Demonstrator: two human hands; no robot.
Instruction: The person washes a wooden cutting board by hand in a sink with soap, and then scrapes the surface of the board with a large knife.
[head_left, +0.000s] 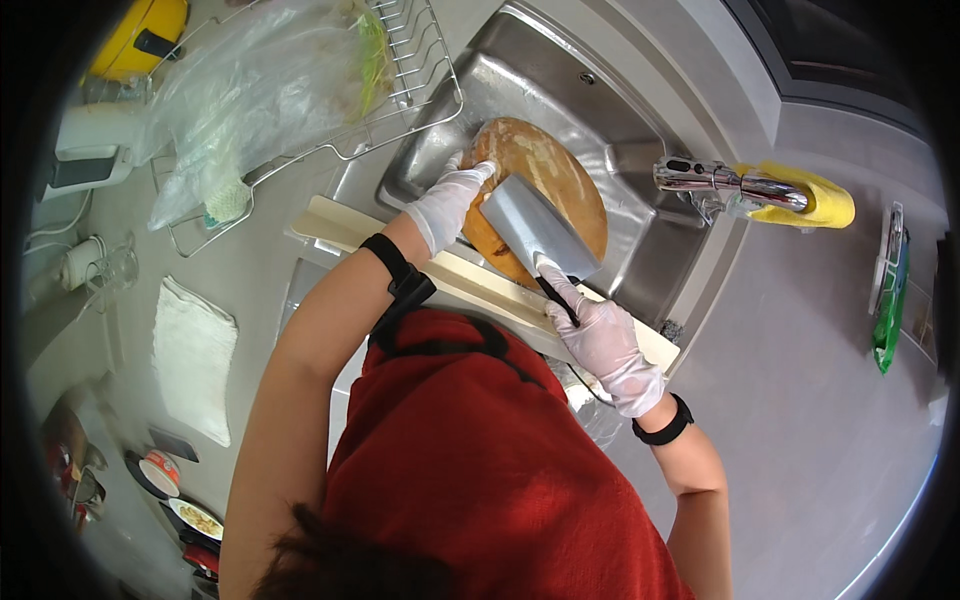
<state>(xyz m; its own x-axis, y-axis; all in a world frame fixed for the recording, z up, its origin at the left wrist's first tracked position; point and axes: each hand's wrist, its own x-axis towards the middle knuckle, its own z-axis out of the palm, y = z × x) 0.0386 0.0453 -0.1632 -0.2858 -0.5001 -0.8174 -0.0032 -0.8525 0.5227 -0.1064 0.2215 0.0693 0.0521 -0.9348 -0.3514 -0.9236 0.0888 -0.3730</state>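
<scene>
A round wooden cutting board (574, 180) lies in the stainless steel sink (517, 75), its upper surface wet and pale in streaks. My right hand (600, 337), in a thin white glove, grips the black handle of a cleaver (536, 225), with the forefinger stretched along the blade. The broad blade lies over the board, pointing up and left. My left hand (452, 201), gloved too, touches the board's left side near the blade's far end. Whether its fingers hold anything small is unclear. A deeper orange area of the board shows beside the blade.
A chrome faucet (697, 175) draped with a yellow cloth (829, 199) stands right of the sink. Left of it, a wire rack (435, 52) bears a clear plastic bag (262, 97). A cream ledge (517, 300) runs along the sink's near edge. A folded white towel (193, 360) lies farther left.
</scene>
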